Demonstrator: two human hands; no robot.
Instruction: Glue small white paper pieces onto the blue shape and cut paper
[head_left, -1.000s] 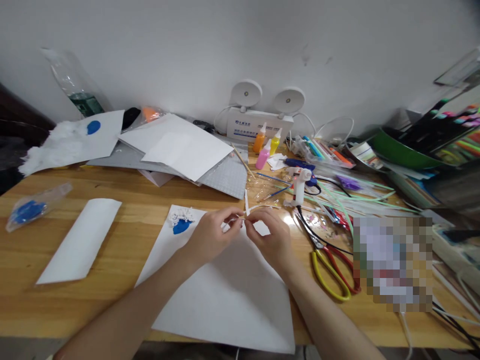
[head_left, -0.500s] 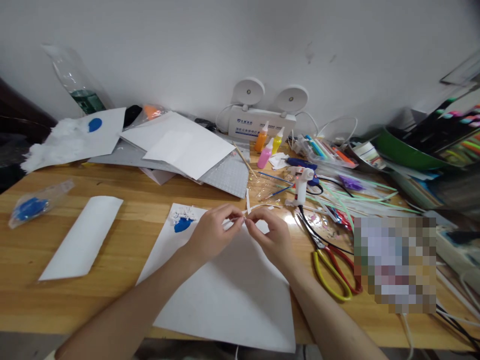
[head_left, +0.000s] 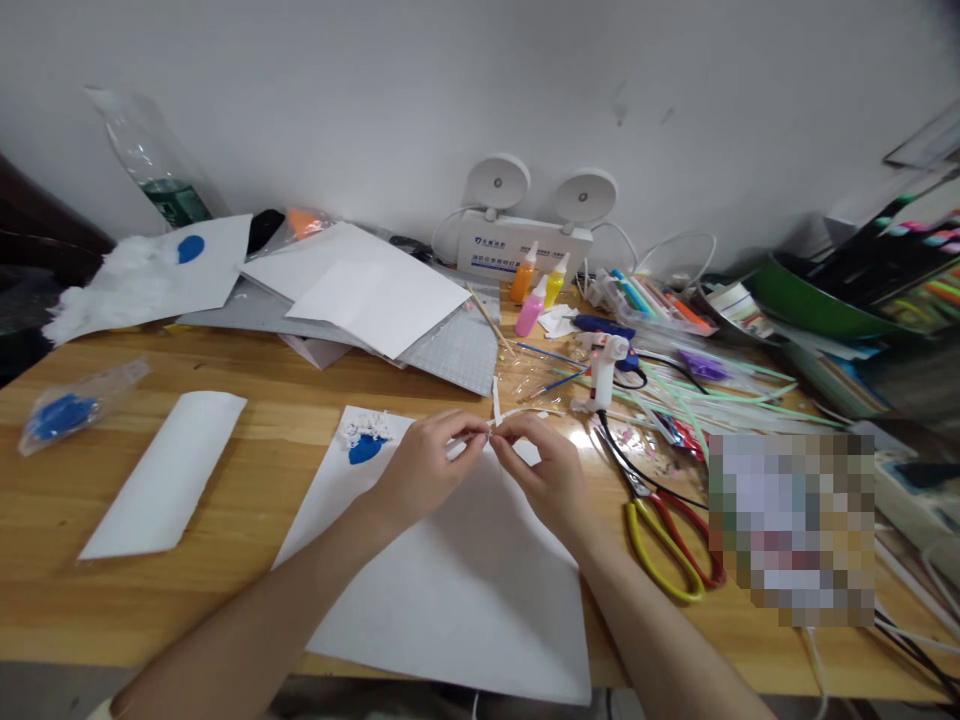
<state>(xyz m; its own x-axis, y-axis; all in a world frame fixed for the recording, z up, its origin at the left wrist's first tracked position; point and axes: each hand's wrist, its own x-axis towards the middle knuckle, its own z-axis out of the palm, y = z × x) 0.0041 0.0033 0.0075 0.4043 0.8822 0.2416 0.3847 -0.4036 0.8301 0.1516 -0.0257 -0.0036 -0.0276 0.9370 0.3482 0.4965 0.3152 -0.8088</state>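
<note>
Over a large white sheet of paper (head_left: 450,600), my left hand (head_left: 435,465) and my right hand (head_left: 544,470) meet fingertip to fingertip. Both are closed in a pinch on something tiny, too small to make out. On the sheet's upper left corner lies a flat blue patch (head_left: 365,449) with white crumbly bits (head_left: 364,428) along its top. Just beyond my fingertips a thin white strip (head_left: 496,400) lies on the table.
Right of the sheet lie scissors (head_left: 667,545) with yellow and red handles, and a white glue gun (head_left: 602,372) stands upright. Small paint bottles (head_left: 531,308) stand behind. A folded white paper (head_left: 169,475) and a bagged blue lump (head_left: 64,413) lie on the left.
My fingertips have shifted slightly and press closer together. Everything else lies as before.
</note>
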